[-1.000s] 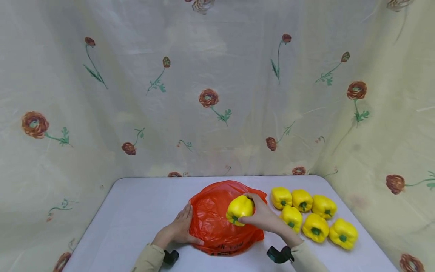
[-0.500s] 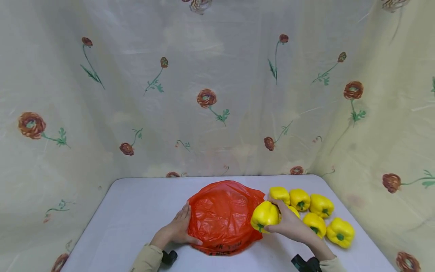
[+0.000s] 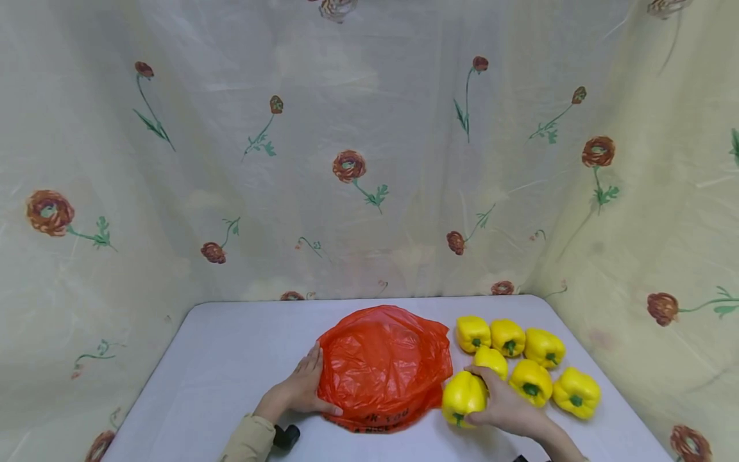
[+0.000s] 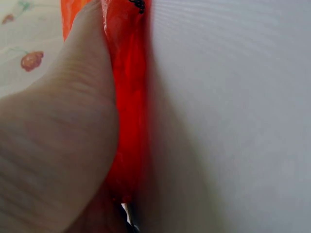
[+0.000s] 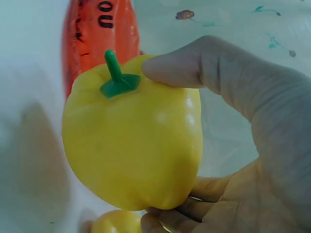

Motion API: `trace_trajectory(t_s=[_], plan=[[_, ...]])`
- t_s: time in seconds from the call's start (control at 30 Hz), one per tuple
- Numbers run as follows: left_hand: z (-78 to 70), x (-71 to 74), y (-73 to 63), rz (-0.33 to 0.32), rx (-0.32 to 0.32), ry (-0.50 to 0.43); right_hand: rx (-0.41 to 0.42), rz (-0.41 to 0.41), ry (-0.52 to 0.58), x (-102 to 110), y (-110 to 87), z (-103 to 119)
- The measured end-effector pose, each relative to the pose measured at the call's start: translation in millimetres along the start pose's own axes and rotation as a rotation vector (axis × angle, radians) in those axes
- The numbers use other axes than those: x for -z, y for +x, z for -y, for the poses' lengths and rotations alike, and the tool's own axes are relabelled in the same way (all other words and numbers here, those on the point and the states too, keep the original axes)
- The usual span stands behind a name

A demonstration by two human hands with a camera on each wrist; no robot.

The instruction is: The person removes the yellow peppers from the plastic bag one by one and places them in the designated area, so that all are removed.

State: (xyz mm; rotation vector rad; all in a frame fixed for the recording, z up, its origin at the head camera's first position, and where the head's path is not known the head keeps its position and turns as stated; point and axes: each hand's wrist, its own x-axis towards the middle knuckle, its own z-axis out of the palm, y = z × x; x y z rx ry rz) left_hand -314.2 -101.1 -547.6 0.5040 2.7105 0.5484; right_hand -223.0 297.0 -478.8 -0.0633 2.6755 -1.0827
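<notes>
A red plastic bag [image 3: 375,366] with dark lettering lies rounded and spread out at the middle of the white table. Along its left side rests my left hand [image 3: 303,388], fingers straight and thumb at the near edge; the left wrist view shows the thumb side against the red plastic [image 4: 129,107]. Just right of the bag, my right hand [image 3: 499,404] grips a yellow bell pepper [image 3: 464,399]. In the right wrist view the thumb presses near the green stem [image 5: 116,80], and the fingers hold the pepper's opposite end. Part of the pepper is hidden by the hand.
Several more yellow bell peppers [image 3: 531,382] sit in two rows on the right of the table, close behind and beside my right hand. The white table [image 3: 231,359] has a flowered curtain [image 3: 404,192] round its back and sides.
My right hand has carried the yellow bell pepper from over the bag to the right and nearer to me, beside the bag. My left hand stays at the bag's left side.
</notes>
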Motion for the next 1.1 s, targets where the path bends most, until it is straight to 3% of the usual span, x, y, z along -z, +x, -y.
trace_trajectory(t_s=[0.27, 0.77, 1.1], plan=[[0.3, -1.0, 0.6, -0.005, 0.012, 0.004, -0.028, 0.025, 0.039, -4.2, -3.5, -10.9], [0.4, -1.4, 2.9, 0.000, 0.013, 0.015, -0.041, 0.060, 0.011, -5.6, 0.4, -33.3], [-0.3, -2.5, 2.5, -0.001, 0.008, 0.014, -0.058, 0.062, 0.003, -8.4, -1.6, -31.9]])
